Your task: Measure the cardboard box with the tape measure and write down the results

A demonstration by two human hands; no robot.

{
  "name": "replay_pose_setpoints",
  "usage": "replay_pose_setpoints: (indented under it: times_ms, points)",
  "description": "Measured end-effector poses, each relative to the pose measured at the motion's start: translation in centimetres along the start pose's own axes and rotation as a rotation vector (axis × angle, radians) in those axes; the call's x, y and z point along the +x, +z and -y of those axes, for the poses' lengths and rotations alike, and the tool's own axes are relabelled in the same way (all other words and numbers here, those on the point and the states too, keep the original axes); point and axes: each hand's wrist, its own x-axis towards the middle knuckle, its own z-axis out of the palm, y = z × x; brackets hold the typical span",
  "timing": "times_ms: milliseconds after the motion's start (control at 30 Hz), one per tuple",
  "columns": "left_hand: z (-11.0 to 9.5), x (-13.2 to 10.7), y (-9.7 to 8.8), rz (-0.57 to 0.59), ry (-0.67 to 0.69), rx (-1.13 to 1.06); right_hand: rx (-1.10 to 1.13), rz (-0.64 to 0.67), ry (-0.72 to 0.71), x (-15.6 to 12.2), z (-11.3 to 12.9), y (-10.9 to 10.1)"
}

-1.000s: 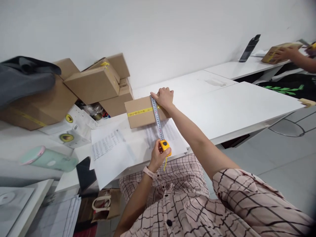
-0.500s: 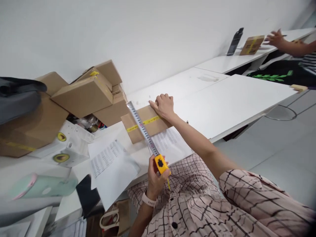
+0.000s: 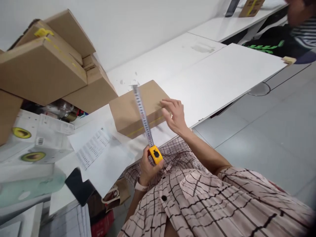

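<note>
My left hand (image 3: 146, 167) is closed round a yellow tape measure (image 3: 155, 154) near the table's front edge. Its metal tape (image 3: 142, 113) runs up and away over a small cardboard box (image 3: 128, 108) that stands tipped on the table, with yellow tape along its lower edge. My right hand (image 3: 174, 115) is at the box's right side, fingers spread and touching or nearly touching it, holding nothing. Printed sheets of paper (image 3: 98, 151) lie under and left of the box.
Stacked cardboard boxes (image 3: 49, 65) fill the left. White packs with avocado pictures (image 3: 32, 141), a mint-green bottle (image 3: 27, 189) and a black phone (image 3: 79, 187) lie at the near left. The white table (image 3: 222, 75) stretches right. Another person sits at the far right (image 3: 301, 26).
The box was tipped up from lying flat and sits nearer me. My right hand came off its top to its right side. The tape swung left, then back over the box.
</note>
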Motion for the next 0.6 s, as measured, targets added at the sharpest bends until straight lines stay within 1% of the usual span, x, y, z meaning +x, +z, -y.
replay_pose_setpoints:
  times_ms: [67, 133, 200, 267, 300, 333, 367, 433, 467, 533, 600]
  points:
    - [-0.2, -0.7, 0.0, 0.105, 0.056, 0.138, 0.256, 0.006, 0.103, -0.2, 1.2, -2.3]
    - [-0.3, -1.2, 0.3, 0.199, 0.125, 0.22, 0.467, -0.007, 0.198, -0.7, 1.6, -4.6]
    - [-0.3, -1.3, 0.7, 0.265, 0.175, 0.241, 0.586, -0.07, 0.293, -1.5, 1.2, -6.2]
    - [-0.5, -1.0, 0.9, 0.295, 0.178, 0.23, 0.635, -0.116, 0.381, -2.8, 0.5, -6.8]
    - [-0.7, -0.9, 1.0, 0.288, 0.161, 0.218, 0.644, -0.101, 0.418, -3.6, 0.2, -6.7]
    - [-0.9, -0.7, 1.0, 0.267, 0.144, 0.2, 0.65, -0.049, 0.444, -4.6, 0.1, -6.3]
    - [-1.2, -0.5, 1.1, 0.228, 0.127, 0.178, 0.651, 0.036, 0.451, -5.7, 0.2, -5.8]
    - [-2.0, -0.3, 1.4, 0.131, 0.117, 0.139, 0.638, 0.228, 0.41, -8.0, 0.7, -4.6]
    - [-2.4, -0.1, 1.4, 0.081, 0.135, 0.131, 0.621, 0.291, 0.369, -9.0, 1.1, -4.1]
    - [-3.6, 0.2, 1.2, 0.007, 0.217, 0.153, 0.598, 0.333, 0.335, -10.3, 1.5, -3.5]
    - [-5.1, 0.9, 0.1, -0.049, 0.347, 0.213, 0.572, 0.312, 0.368, -10.4, 1.0, -3.5]
